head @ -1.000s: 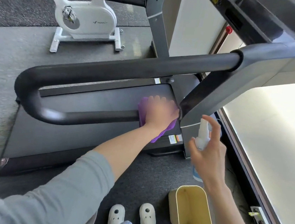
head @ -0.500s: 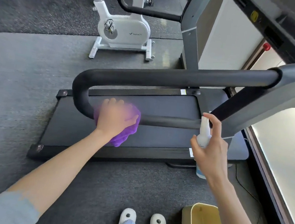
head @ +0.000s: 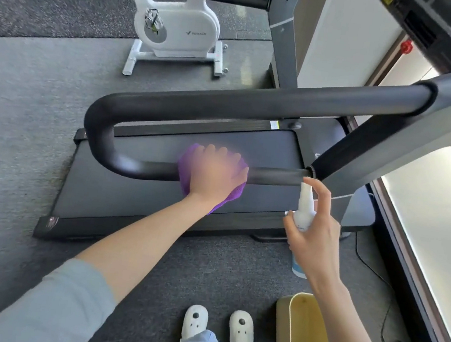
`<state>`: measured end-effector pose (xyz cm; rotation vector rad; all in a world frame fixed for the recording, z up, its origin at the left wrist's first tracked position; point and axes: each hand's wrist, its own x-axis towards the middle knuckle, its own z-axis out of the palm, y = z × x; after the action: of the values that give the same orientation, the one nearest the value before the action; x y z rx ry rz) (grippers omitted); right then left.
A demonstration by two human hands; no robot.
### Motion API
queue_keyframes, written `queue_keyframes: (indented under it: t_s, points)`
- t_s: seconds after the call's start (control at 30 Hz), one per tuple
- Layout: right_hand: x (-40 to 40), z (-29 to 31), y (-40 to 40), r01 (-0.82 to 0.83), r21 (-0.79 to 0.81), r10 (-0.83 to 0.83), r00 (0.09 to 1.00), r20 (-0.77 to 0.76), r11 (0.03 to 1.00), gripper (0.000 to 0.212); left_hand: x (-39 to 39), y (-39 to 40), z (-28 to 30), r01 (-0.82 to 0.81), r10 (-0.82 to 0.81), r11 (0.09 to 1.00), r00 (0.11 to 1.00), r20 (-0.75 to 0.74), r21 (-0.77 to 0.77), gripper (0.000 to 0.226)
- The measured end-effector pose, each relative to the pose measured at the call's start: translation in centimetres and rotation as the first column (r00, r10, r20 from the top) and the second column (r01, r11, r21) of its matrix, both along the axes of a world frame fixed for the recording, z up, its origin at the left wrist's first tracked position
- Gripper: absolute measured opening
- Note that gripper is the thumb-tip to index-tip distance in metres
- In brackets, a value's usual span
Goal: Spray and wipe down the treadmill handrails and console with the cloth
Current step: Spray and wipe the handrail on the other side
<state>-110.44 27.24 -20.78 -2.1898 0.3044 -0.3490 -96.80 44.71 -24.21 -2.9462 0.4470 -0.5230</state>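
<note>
Cloth (head: 187,172) sits wrapped over the lower handrail (head: 140,167), your left hand (head: 214,173) blurred but with fingers curled over cloth and bar. That rail's long axis runs from 9 to 3 o'clock, so your coming stroke should likely follow it. Your right hand (head: 313,237), at 3 o'clock of the cloth, grips the spray bottle (head: 305,208), one finger resting on the nozzle. The upper handrail (head: 254,104) lies at 12 o'clock, nearer your left hand.
</note>
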Motion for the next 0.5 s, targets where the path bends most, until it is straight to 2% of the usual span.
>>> queue_keyframes:
  t_s: [0.2,0.3,0.4,0.5]
  points:
    - [-1.7,-0.2,-1.9,0.073,-0.009,-0.073,0.997,-0.037,0.997,0.064,0.3,-5.4,0.0,0.068,-0.068,0.998,0.987,-0.143,-0.004,0.045]
    - [-2.6,0.0,-2.5,0.090,-0.021,-0.091,0.995,-0.041,0.996,0.064,0.9,-10.0,-0.1,0.157,-0.152,0.988,0.963,-0.222,0.002,0.048]
    - [-3.1,0.2,-3.0,0.082,-0.022,-0.083,0.995,-0.046,0.996,0.066,1.0,-13.3,-0.3,0.290,-0.264,0.952,0.939,-0.220,0.096,0.058]
    - [-3.0,0.5,-3.4,0.072,-0.032,-0.073,0.996,-0.041,0.997,0.066,1.2,-11.7,-0.6,0.320,-0.300,0.940,0.940,-0.165,0.115,0.068]
